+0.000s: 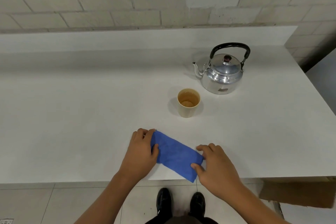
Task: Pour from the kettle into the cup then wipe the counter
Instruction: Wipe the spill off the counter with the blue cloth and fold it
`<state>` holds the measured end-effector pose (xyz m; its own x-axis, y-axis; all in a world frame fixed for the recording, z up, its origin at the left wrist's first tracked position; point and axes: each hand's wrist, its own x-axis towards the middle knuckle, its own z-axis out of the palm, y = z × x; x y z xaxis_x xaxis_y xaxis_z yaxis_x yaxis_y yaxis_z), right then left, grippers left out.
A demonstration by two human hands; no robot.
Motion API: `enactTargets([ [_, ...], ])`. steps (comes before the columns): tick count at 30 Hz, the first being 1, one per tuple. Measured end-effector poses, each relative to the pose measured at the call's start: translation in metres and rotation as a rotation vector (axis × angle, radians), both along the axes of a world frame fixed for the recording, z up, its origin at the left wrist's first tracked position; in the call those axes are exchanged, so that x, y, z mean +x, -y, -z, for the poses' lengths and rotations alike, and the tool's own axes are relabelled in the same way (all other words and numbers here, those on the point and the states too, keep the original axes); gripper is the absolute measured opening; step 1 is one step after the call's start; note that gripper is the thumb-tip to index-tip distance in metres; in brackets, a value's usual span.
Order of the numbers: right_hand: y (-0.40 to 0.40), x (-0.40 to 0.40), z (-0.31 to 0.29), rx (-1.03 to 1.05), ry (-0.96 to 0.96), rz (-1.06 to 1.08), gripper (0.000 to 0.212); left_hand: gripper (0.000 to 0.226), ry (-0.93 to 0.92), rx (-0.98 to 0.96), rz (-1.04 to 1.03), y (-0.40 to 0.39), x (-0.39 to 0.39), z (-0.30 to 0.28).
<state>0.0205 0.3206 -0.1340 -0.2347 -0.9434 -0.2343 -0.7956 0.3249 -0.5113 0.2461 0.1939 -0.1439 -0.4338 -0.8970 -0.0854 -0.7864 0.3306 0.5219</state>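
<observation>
No text, brand, number or sign could be read anywhere. The only candidate was a small worn sticker [223,89] low on the kettle [222,75], well beyond the right hand [215,164] and further from the left hand [141,152]; its print was too small and scuffed to make out.

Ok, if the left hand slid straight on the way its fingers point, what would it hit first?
The left hand, gripping the blue cloth by its left end, points up and slightly right. The yellow cup looks like the first thing in that line, though the hand might pass just left of it; otherwise bare counter.
</observation>
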Motion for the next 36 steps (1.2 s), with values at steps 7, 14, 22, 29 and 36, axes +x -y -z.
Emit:
enactTargets([
  [7,0.009,0.009,-0.004,0.028,0.05,0.002,0.014,0.019,-0.013,0.12,0.01,-0.017,0.013,-0.002],
  [14,0.049,0.032,-0.013,-0.002,0.256,0.018,0.01,0.02,-0.011,0.144,-0.175,0.0,0.066,-0.014],
  [22,0.122,0.083,-0.028,-0.053,0.546,0.058,0.022,0.027,-0.098,0.091,-0.448,0.053,0.121,-0.037],
  [29,0.178,0.102,-0.031,-0.13,0.562,0.112,0.028,0.031,-0.14,0.077,-0.503,0.106,0.137,-0.048],
  [36,0.207,0.108,-0.016,-0.131,0.438,0.083,0.043,0.03,-0.118,0.098,-0.481,0.137,0.131,-0.027],
])
